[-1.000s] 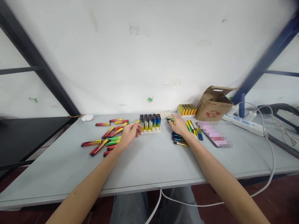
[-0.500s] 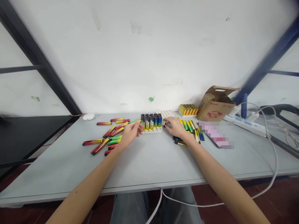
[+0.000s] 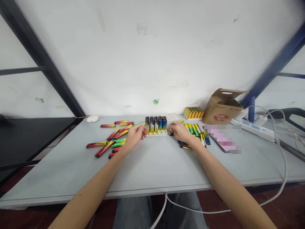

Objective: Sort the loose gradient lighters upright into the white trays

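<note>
Your right hand (image 3: 182, 131) pinches a lighter (image 3: 171, 132) beside the white rack (image 3: 157, 134), towards the bench (image 3: 147, 171)'s back edge — left hand (image 3: 135, 136) curled, grip unclear — and one careless brush could knock the standing lighters (image 3: 156, 127) askew.

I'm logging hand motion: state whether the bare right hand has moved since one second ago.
Yes: judged against the open brown cardboard box, the bare right hand has moved left, toward the white perforated tray of upright lighters.
</note>
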Motion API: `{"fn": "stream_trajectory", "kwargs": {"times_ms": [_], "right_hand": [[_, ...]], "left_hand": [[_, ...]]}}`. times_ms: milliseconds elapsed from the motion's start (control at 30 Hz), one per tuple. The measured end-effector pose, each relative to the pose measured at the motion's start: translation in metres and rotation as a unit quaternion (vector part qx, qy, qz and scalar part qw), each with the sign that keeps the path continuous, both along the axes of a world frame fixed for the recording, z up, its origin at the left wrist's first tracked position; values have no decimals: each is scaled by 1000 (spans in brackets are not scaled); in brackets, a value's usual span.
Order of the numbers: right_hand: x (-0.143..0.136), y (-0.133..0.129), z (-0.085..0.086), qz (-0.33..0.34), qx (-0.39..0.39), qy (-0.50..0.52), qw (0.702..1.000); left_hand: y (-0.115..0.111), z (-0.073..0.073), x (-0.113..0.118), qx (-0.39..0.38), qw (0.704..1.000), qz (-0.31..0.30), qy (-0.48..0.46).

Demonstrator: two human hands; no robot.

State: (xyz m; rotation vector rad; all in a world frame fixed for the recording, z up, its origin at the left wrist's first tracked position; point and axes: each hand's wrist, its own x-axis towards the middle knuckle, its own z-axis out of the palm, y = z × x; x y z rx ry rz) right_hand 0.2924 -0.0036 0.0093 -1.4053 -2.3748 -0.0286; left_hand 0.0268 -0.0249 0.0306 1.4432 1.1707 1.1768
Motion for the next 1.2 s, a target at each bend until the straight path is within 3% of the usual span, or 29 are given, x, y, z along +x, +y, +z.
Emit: {"fn": "stream_trajectory", "kwargs": {"times_ms": [167,633,767,1000,1100,1200], "right_hand": [[1,-4,5,-24,5,-7,1000],[7,-7,13,10,-51,30,998],[5,-9,16,29,-49,131,990],[-10,-14,24,91,-99,409,903],[-21,-20,27,109,-170,475,857],[-33,-26,26,122,-228,493,831]], "left_hand": [[1,-2,-1,4,1000,-2,-6],[0,-2,-1,2,1000,-12,-20],[-3,0,0,9,1000,-15,-7],[-8,2,2,32,998,-48,-14],[-8,-1,4,47,996,-71,-8],[-9,-5,6,64,993,-98,12]]}}
